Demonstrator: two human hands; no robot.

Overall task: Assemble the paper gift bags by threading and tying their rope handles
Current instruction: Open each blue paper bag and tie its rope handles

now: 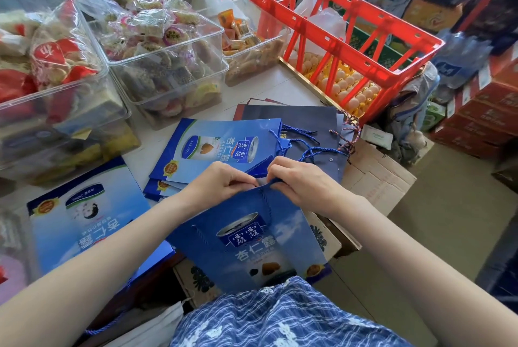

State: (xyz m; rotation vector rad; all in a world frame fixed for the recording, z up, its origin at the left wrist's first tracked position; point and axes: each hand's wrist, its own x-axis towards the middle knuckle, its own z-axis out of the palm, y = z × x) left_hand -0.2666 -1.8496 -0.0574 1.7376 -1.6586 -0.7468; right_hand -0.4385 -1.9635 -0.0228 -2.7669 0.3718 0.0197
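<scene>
flat blue gift bag (252, 237) tilted, blue rope handle (266, 206) hanging down its face

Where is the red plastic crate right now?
In the head view the red plastic crate sits upper right on the table's far corner, over trays of eggs, just beyond the flat dark navy bags.

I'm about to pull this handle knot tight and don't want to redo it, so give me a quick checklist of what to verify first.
1. Both hands on the work: ok. Left hand and right hand pinch at the top edge of the blue gift bag.
2. Rope handle hangs down the bag's front: ok.
3. Rope end actually through the hole: cannot tell, fingers hide it.
4. Knot formed: cannot tell.
5. Bag steady: ok, held upright against the lap.
6. Loose blue ropes on the flat bag pile lie apart from this bag: ok.
</scene>
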